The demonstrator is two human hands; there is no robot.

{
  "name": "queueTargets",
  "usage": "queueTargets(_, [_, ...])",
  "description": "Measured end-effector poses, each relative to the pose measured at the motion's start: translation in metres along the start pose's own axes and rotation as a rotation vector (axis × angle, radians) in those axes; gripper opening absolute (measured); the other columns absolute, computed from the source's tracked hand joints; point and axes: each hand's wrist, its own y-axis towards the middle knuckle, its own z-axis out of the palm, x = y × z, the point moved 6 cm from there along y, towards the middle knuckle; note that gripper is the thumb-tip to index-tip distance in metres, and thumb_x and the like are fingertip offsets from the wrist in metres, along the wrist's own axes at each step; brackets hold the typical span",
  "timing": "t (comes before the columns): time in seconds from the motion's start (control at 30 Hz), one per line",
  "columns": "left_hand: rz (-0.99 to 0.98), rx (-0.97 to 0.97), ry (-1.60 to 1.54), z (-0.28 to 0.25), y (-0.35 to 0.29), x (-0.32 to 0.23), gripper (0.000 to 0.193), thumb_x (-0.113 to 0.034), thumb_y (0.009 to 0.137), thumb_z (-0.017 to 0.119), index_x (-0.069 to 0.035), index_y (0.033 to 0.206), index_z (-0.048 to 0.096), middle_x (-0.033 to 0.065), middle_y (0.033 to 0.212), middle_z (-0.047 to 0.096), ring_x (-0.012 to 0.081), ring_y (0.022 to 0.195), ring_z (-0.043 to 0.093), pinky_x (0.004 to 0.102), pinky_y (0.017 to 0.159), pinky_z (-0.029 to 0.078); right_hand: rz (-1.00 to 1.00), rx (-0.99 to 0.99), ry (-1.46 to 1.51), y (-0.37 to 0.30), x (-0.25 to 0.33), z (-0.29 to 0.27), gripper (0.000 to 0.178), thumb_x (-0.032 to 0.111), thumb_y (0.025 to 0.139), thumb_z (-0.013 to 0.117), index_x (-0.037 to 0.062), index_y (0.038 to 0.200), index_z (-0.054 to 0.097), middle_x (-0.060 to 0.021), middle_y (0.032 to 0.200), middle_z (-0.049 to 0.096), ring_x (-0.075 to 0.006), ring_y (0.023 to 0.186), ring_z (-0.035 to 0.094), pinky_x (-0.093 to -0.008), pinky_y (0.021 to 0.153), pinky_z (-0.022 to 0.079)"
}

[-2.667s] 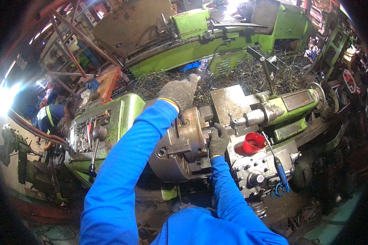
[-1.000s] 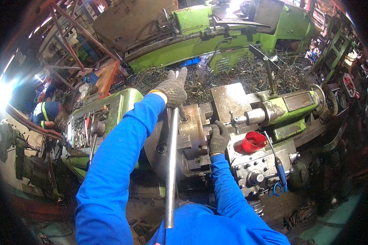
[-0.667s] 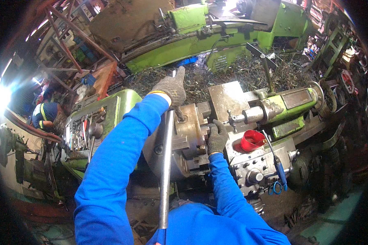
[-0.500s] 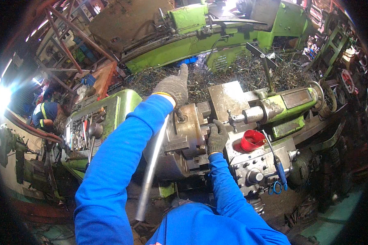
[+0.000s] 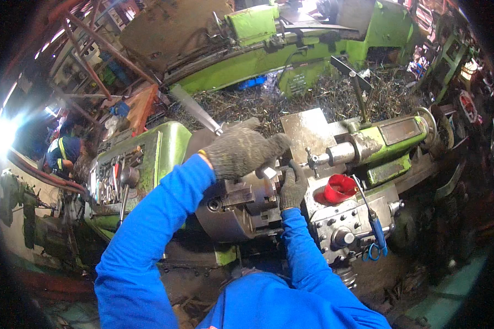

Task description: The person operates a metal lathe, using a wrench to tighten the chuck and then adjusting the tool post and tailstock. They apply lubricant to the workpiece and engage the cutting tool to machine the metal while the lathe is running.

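I stand at a green lathe [image 5: 167,148]. My left hand [image 5: 241,151], in a grey knit glove, is closed on a long steel bar [image 5: 196,111] that sticks up and away to the far left above the grey chuck [image 5: 230,211]. My right hand [image 5: 292,186], also gloved, curls around a part at the chuck's face, just right of my left hand. A small bright metal piece [image 5: 270,172] shows between the two hands. What the right fingers grip is mostly hidden.
A red cup [image 5: 339,189] sits on the tool carriage [image 5: 346,230], with a blue-handled tool [image 5: 376,236] beside it. The tailstock [image 5: 392,137] lies to the right. Metal swarf [image 5: 313,98] is heaped behind, before a second green machine [image 5: 291,49]. Another person [image 5: 60,151] works far left.
The steel bar pointed down toward me before; it has swung up over the chuck and now points away to the far left. My right hand stayed at the chuck face.
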Motion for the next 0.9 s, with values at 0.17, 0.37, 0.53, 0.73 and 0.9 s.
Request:
queueTargets(0.17, [-0.095, -0.525, 0.511, 0.009, -0.047, 0.007, 0.069, -0.041, 0.093, 0.072, -0.005, 0.147, 0.052, 0.0273, 0.129, 0.062, 0.0422, 0.126, 0.058, 0.0521, 0.107, 0.047, 0.326, -0.019, 0.32, -0.021, -0.004, -0.006, 0.035, 0.006, 0.106, 0.05, -0.0023, 0.138, 0.06, -0.0121, 0.117, 0.068, -0.0183, 0.091, 0.068, -0.0332, 0.083, 0.057])
queueTargets(0.37, [-0.484, -0.244, 0.461, 0.019, -0.054, 0.022, 0.069, -0.025, 0.092, 0.069, 0.009, 0.146, 0.044, 0.0204, 0.095, 0.072, 0.0365, 0.082, 0.073, 0.0497, 0.076, 0.057, -0.227, -0.24, -0.202, -0.026, 0.074, -0.019, 0.033, 0.011, 0.104, 0.056, -0.0023, 0.134, 0.062, -0.0158, 0.122, 0.066, -0.025, 0.111, 0.063, -0.0364, 0.098, 0.052])
queueTargets(0.53, [-0.392, -0.337, 0.571, 0.019, -0.069, 0.03, 0.045, -0.017, 0.099, 0.052, 0.008, 0.138, 0.051, 0.0208, 0.082, 0.072, 0.0357, 0.066, 0.073, 0.0508, 0.055, 0.055, -0.607, -0.059, 0.131, 0.011, 0.237, 0.044, 0.032, 0.012, 0.103, 0.059, -0.0082, 0.127, 0.062, -0.0176, 0.125, 0.066, -0.0273, 0.115, 0.064, -0.0393, 0.103, 0.051])
queueTargets(0.73, [-0.391, -0.306, 0.485, 0.018, -0.06, 0.026, 0.047, -0.022, 0.097, 0.056, 0.006, 0.135, 0.051, 0.018, 0.084, 0.075, 0.0359, 0.074, 0.076, 0.0514, 0.059, 0.058, -0.88, 0.582, -0.871, 0.109, 0.245, 0.168, 0.041, 0.043, 0.104, 0.056, 0.0111, 0.12, 0.076, -0.0163, 0.12, 0.072, -0.0354, 0.117, 0.066, -0.0473, 0.107, 0.048])
queueTargets(0.9, [-0.409, -0.269, 0.479, 0.015, -0.068, 0.028, 0.053, -0.024, 0.098, 0.057, 0.006, 0.141, 0.049, 0.0174, 0.089, 0.077, 0.0357, 0.078, 0.077, 0.0519, 0.063, 0.06, -0.991, 0.944, -1.329, 0.122, 0.251, 0.177, 0.056, 0.057, 0.105, 0.044, 0.0147, 0.1, 0.08, -0.0142, 0.103, 0.076, -0.0354, 0.114, 0.067, -0.0493, 0.103, 0.046])
